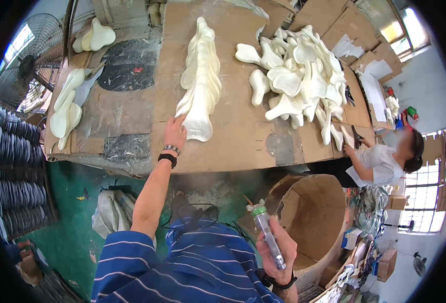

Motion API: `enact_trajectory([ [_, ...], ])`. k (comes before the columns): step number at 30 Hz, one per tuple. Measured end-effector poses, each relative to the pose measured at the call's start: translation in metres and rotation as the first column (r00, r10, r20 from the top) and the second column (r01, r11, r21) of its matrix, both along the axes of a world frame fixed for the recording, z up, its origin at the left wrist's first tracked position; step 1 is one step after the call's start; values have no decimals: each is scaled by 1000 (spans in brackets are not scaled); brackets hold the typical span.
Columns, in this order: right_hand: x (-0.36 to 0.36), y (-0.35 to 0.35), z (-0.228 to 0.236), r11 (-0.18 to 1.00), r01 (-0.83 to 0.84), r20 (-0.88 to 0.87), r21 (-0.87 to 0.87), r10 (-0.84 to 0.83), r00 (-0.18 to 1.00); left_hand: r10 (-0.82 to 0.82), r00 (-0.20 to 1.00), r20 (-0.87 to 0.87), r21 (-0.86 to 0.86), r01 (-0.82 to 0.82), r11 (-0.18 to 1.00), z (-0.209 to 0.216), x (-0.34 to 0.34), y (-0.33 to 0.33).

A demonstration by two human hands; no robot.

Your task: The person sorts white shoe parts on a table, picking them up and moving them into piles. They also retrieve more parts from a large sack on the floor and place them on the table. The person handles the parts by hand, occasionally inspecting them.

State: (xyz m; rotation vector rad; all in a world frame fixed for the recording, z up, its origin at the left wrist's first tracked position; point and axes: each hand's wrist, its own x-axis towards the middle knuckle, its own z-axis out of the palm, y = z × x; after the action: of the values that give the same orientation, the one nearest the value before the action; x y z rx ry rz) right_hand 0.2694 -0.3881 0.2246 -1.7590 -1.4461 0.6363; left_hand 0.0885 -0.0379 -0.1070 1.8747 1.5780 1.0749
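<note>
My left hand (pixel 174 134) is at the near end of a row of white pieces (pixel 201 76), its fingers against the left edge of the nearest one; I cannot tell whether they pinch it or only rest there. The row runs away from me down the middle of the cardboard-covered surface (pixel 223 157), each piece overlapping the next. My right hand (pixel 279 247) is wrapped around a clear tube (pixel 269 235) with a green band near its top, held upright but tilted, in front of my striped shirt (pixel 208 257).

To the right of the row, a heap of similar pieces (pixel 304 76) lies jumbled on the surface, and a smaller group (pixel 66 113) sits at the left edge. A co-worker (pixel 382 161) at the right has both hands by the white and dark pieces there. A big round cardboard bin (pixel 321 212) stands below the surface.
</note>
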Motion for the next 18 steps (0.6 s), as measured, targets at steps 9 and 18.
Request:
enact_trajectory([
  [9, -7, -3, 7, 996, 35, 52, -84, -31, 998, -40, 999, -16, -29, 39, 999, -2, -4, 0],
  [18, 2, -18, 3, 978, 18, -13, -210, -21, 1000, -85, 996, -18, -126, 82, 989, 27, 5, -30],
])
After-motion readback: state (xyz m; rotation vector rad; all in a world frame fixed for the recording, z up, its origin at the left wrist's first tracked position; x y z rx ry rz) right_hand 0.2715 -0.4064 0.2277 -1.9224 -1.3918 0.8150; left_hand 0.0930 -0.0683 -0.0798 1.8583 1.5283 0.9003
